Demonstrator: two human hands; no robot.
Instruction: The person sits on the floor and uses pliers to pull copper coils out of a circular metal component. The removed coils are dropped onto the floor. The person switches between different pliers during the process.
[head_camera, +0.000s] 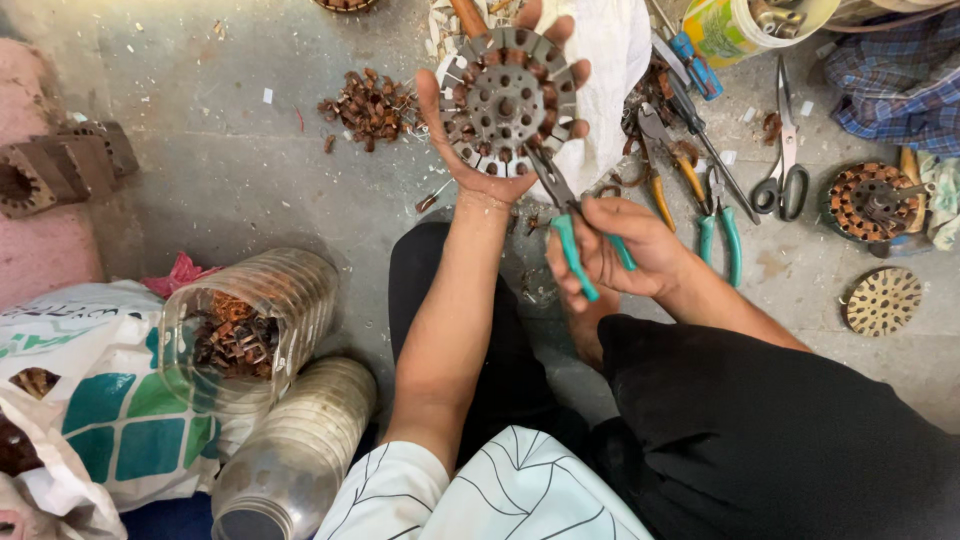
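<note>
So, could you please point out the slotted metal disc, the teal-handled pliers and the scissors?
slotted metal disc (507, 103), head view, perforated centre.
teal-handled pliers (574, 255), head view, left teal handle.
scissors (786, 150), head view, near the pivot.

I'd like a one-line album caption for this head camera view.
Left hand holds up a slotted round metal core while the right hand works teal-handled pliers at its edge.

Stator core (508, 103) sat in left hand (490, 140), pliers (580, 240) in right hand (625, 250) below; scrap pile (368, 108) to left, scissors (785, 150) far right.
</note>
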